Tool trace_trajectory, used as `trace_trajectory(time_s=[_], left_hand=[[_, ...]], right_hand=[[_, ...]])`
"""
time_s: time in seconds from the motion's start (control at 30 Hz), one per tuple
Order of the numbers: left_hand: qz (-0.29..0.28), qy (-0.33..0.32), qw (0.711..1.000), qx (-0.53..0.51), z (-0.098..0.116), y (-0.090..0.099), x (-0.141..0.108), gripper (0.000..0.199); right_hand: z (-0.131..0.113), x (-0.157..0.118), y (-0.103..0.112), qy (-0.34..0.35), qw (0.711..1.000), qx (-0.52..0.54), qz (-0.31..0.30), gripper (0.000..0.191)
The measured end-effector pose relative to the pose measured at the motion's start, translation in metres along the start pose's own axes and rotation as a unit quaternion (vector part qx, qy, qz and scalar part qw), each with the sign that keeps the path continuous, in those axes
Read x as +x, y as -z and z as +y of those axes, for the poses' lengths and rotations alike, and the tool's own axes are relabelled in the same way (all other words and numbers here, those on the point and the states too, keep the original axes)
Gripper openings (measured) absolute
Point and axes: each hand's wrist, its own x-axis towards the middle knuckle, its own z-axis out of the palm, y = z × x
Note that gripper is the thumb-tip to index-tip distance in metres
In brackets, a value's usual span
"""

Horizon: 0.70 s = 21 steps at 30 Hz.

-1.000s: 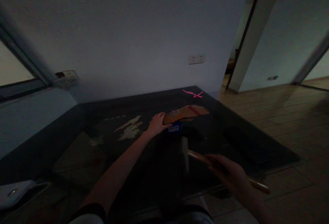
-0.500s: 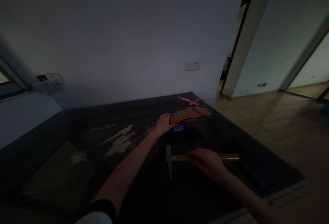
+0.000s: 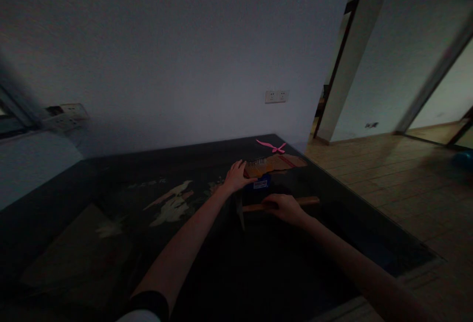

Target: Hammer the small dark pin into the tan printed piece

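Observation:
My left hand (image 3: 236,177) grips the left end of a torn piece of brown cardboard (image 3: 275,164), which has dark print and a reddish stripe. Just below the cardboard shows a small blue box (image 3: 261,182) with a white label; part of it is hidden. My right hand (image 3: 285,208) is wrapped round the wooden handle of a hammer (image 3: 309,201). The hammer's metal head (image 3: 239,209) points left, just below my left hand. A pink ribbon (image 3: 274,147) lies beyond the cardboard.
The dark tabletop (image 3: 207,287) carries a pale printed picture (image 3: 173,206) on the left. A dark object, hard to make out, lies at the right. The wall (image 3: 177,66) with a double socket (image 3: 277,96) stands behind the table; wooden floor (image 3: 380,174) lies to the right.
My right hand has moved the hammer away from me and slightly left, closer to the blue box. My left hand stays on the cardboard. The view has shifted slightly.

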Motion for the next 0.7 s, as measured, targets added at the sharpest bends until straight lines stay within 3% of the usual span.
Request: trace_trajectory(time_s=[0.1,0.2,0.33,0.5,0.6,0.7], left_hand=[[0.017,-0.011,1.0,-0.018,-0.003,0.008,-0.015,0.087],[0.049,-0.028,0.997,-0.05,-0.006,0.018,-0.049,0.075],[0.082,-0.026,0.989,-0.118,-0.007,0.034,-0.123,0.048],[0.028,0.019,0.985,-0.166,-0.004,0.043,-0.21,0.035],[-0.001,0.012,0.984,-0.181,-0.001,0.043,-0.228,0.031],[-0.009,-0.002,0.981,-0.193,0.001,0.043,-0.225,0.029]], right_hand=[[0.007,0.007,-0.004,0.005,1.0,-0.005,-0.009,0.027],[0.012,0.012,-0.008,0.013,1.0,-0.007,-0.016,0.028],[0.019,0.016,-0.01,0.026,0.999,-0.007,-0.03,0.03],[0.025,0.02,-0.007,0.029,0.999,-0.011,-0.039,0.029],[0.026,0.022,-0.006,0.024,0.999,-0.014,-0.04,0.029],[0.027,0.023,-0.006,0.02,0.999,-0.018,-0.04,0.029]])
